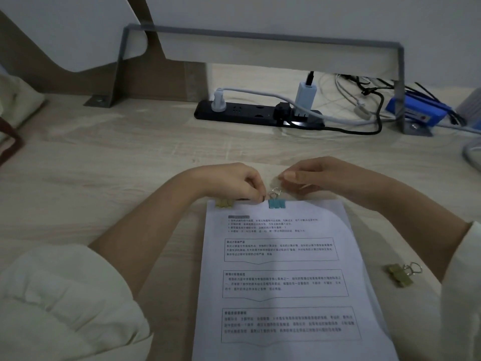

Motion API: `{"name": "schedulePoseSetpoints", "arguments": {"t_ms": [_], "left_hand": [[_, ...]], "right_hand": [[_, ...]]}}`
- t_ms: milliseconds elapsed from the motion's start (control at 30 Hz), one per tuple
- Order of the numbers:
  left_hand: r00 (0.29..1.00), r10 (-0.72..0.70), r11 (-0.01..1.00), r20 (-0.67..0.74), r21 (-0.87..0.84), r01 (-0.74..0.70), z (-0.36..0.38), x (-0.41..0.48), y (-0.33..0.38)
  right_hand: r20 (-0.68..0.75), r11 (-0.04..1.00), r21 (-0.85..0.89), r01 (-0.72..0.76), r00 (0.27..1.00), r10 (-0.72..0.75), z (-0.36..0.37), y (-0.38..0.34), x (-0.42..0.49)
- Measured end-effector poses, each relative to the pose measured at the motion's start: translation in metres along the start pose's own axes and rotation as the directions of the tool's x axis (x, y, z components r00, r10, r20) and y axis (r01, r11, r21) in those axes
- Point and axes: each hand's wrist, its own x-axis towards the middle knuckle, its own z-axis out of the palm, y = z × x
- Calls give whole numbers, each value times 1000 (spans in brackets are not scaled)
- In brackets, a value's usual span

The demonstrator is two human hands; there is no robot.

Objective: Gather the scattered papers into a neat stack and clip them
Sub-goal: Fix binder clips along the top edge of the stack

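At the stack's far edge my left grip [234,182] pinches the wire handle of the teal clip [277,204], I judge to fold it flat, since the papers [281,269] lie squared on the worktop [104,157]. A yellow clip [223,203] bites the same edge beside it. My right grip [312,175] hovers curled close by; dimness hides whether it holds anything

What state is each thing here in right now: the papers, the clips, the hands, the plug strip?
Papers: stacked flat, clipped along the top edge.
Teal clip: clamped on the top edge.
Yellow clip: clamped near the top left corner.
Spare clip: loose on the desk.
Left hand: pinches the teal clip's wire handle.
Right hand: fingers curled, nothing seen in it.
Power strip: plugs in, light on.
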Motion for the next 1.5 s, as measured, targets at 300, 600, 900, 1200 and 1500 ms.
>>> {"name": "schedulePoseSetpoints", "arguments": {"t_ms": [300, 600, 900, 1200, 1500], "left_hand": [[905, 262, 951, -336, 251, -182, 45, -2, 38], [915, 344, 853, -212, 478, -210, 99, 5, 47], [866, 361, 932, -346, 154, -327, 114, -9, 68], [932, 282, 865, -226, -360, -349, 106, -12, 84], [900, 306, 882, -311, -262, -391, 83, -12, 76]], "right_hand": [[-346, 985, -155, -80, 938, 21, -27, 57, -104], [-433, 945, -266, -188, 900, 57, 2, 96, -148], [-539, 987, -158, 38, 834, -119, 0, 79, -138], [-468, 983, 44, 177, 873, -136, 0, 51, -119], [-217, 917, 386, 106, 976, -21, -12, 45, -98]]}}
